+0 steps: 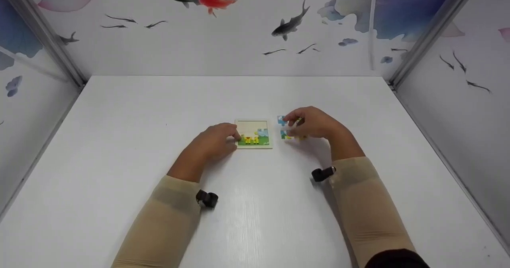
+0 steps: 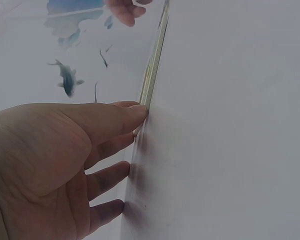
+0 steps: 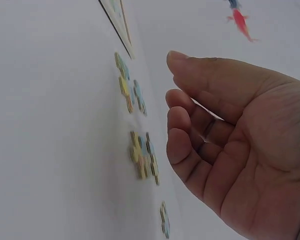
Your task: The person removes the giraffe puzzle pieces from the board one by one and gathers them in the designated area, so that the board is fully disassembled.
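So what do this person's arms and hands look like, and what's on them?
The left hand and right hand are gloveless. The left sleeve and right sleeve are long, plain beige, finely creased, each with a greyer band near the cuff. A small black camera sits at each wrist; no cables show.

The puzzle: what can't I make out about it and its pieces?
Loose pieces: head view, some hidden by the right hand.
Tray, left rim: head view, partly covered by the left hand.
Puzzle picture: left wrist view, too edge-on to read.
Much of the tray: right wrist view, cut off by the top edge.
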{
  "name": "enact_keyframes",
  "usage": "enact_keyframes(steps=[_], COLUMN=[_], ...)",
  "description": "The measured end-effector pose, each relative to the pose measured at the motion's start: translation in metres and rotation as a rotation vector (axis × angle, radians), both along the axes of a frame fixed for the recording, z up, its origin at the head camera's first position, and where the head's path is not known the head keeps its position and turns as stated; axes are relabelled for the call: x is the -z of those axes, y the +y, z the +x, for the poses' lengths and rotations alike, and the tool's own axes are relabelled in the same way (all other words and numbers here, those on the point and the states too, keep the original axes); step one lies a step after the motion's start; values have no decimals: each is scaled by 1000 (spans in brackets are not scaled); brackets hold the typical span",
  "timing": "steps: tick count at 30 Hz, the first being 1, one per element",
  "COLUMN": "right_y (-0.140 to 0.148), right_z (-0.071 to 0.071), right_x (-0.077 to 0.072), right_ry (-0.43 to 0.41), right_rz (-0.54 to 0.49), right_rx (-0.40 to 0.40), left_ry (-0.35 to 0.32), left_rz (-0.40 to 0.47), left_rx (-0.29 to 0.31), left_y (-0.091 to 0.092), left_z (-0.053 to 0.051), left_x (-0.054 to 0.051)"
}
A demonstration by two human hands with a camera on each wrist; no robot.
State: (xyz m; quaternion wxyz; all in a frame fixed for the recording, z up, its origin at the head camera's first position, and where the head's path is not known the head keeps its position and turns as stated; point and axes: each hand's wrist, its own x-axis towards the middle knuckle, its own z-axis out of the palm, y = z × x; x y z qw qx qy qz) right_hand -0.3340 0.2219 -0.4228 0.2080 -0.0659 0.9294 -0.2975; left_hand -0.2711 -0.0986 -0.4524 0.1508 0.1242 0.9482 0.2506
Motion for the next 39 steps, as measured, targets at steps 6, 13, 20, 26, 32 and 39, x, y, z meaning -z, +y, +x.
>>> enact_keyframes(steps=[6,13,20,26,32,39], right_y=[-33,-53,-58,-64,-66,-66], right_z=[3,0,0,1,2,3], right_x=[-6,-5,8,15,16,18], right_ry=[8,55,13,3,14,45], right_rz=[-8,-75,-38,1,15,21], right_rx=[-64,-133,-96,-77,-87,-135], left_ry=[-3,-5,-7,0,5,33], left_rz=[3,-12,-13,-7,-9,-13], left_rx=[3,-4,-2,3,9,27], left_y=[0,0,0,-1,-1,-1], left_z=[0,-2,-1,1,2,3], left_x=[-1,1,0,-1,-2,-3])
